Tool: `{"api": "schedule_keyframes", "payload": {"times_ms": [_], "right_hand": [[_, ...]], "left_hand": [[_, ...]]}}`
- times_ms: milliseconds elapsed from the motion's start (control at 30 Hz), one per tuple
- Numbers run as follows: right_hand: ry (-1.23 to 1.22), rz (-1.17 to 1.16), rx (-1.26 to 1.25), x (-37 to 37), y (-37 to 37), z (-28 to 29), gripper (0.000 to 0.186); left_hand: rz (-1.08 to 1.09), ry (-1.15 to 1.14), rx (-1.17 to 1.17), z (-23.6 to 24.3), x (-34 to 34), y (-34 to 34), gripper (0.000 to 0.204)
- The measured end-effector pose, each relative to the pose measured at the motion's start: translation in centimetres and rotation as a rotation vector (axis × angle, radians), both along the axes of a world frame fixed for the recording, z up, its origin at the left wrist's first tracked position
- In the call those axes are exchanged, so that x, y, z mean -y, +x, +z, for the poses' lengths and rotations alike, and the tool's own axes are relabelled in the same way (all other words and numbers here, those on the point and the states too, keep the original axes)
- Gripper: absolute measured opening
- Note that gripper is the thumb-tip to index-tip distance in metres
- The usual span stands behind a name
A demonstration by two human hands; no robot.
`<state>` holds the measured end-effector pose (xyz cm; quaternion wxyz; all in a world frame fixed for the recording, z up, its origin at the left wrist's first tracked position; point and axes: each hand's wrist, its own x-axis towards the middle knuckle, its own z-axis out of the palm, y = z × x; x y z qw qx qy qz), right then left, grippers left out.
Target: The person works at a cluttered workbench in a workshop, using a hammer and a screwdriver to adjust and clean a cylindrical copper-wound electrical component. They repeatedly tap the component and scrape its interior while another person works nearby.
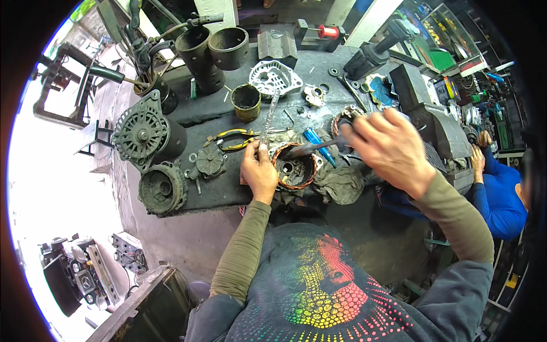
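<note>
My left hand (259, 174) is closed at the left rim of a round alternator part (295, 183) with copper windings around its edge. Upright between its thumb and fingers stands a narrow, clear-looking strip (272, 111). Over the right side of the bench, my right hand (393, 149) is wrapped round a dark long-shafted tool (310, 147). Motion smears this hand and the tool, whose exact kind I cannot make out. The tool's far end reaches over the opening of the wound part. A blue marker-like tube (320, 146) and a crumpled grey rag (340, 185) lie just right of it.
Yellow-handled pliers (235, 138), a small metal cover (210, 162) and two alternator housings (142, 134) lie left. Dark cylinders (229, 48), a rusty can (246, 104) and a pale casting (275, 78) stand behind. A vise-like block (441, 134) and a person in blue (501, 196) are right.
</note>
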<state>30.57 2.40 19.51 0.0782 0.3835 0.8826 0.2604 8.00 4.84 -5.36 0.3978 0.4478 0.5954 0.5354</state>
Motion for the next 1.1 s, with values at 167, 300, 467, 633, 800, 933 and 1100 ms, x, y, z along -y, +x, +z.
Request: {"api": "schedule_keyframes", "payload": {"times_ms": [167, 300, 467, 633, 800, 933, 1100], "right_hand": [[-0.048, -0.202, -0.137, 2.3, 2.6, 5.1, 0.027], [-0.165, -0.434, -0.384, 3.1, 4.6, 7.0, 0.041], [-0.167, -0.553, -0.572, 2.8, 7.5, 6.4, 0.048], [-0.178, -0.618, -0.617, 0.9, 10.5, 4.9, 0.046], [-0.247, -0.645, -0.672, -0.5, 10.6, 3.9, 0.043], [-0.217, -0.663, -0.62, -1.4, 9.6, 3.8, 0.043], [-0.215, -0.672, -0.59, -2.2, 9.0, 3.8, 0.044]], "left_hand": [[0.026, -0.035, -0.059, -0.2, 0.1, -0.2, 0.017], [0.015, -0.011, -0.153, 0.4, -0.6, 0.2, 0.016], [-0.007, -0.028, -0.163, 1.0, -1.4, 0.7, 0.016], [0.008, -0.032, -0.33, 1.1, -1.5, 0.3, 0.019], [0.005, 0.02, -0.444, 1.9, -1.1, 0.1, 0.022], [-0.009, 0.022, -0.481, 2.8, -0.8, 0.1, 0.024], [-0.013, 0.017, -0.477, 3.2, -0.8, 0.3, 0.026]]}}
